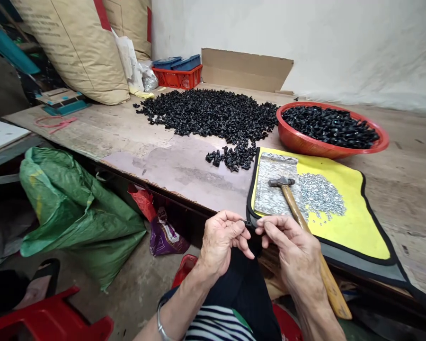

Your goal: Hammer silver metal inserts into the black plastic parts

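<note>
My left hand point(222, 239) and my right hand point(294, 251) meet at the near edge of the table, fingertips pinched together on a small black part point(251, 222) between them. Just beyond lies a yellow mat point(355, 222) with a black border. On it rest a grey metal block point(275, 177), a hammer point(305, 227) with a wooden handle, and a heap of small silver pieces point(321, 194). A large pile of black plastic parts point(213, 113) covers the middle of the table. A red basket point(305, 139) at the right holds more of them.
Brown paper sacks point(78, 47) lean at the back left. A red crate point(177, 76) with blue trays and a cardboard sheet point(244, 68) stand at the far edge. A green bag point(74, 208) and red stool point(49, 317) sit on the floor at left.
</note>
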`<state>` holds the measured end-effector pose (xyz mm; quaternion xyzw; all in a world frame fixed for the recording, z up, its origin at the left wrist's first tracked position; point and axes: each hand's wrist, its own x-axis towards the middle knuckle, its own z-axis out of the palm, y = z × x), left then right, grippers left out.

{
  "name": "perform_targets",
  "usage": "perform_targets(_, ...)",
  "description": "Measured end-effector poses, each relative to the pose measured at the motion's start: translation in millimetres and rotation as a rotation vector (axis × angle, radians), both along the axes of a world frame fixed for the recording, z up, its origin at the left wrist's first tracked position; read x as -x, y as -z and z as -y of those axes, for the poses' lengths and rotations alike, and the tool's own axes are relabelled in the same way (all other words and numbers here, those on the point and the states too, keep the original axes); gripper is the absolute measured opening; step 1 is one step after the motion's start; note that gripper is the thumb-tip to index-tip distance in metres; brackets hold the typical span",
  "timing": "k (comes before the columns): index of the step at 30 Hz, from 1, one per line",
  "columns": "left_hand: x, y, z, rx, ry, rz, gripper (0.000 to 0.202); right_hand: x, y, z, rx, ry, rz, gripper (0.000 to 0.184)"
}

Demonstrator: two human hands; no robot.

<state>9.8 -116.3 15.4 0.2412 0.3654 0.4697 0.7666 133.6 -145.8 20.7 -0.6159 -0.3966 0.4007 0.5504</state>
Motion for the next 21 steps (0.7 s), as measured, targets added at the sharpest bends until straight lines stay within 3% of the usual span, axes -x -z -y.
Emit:
perform_targets(5, -2, -1.6, 2, -0.004, -0.036, 0.031, 0.025, 7, 1.6, 3, -0.121, 0.011, 0.128, 0.009)
perform_targets(9, -3, -2.6, 3, -0.003, -0.043, 0.037, 0.025, 11, 5.8, 0, -0.121, 0.059, 0.101, 0.008)
perform_targets(21, -4, -3.1, 3, 0.013, -0.048, 0.055, 0.027, 6, 5.4, -4, -0.133, 0.034, 0.147, 0.005)
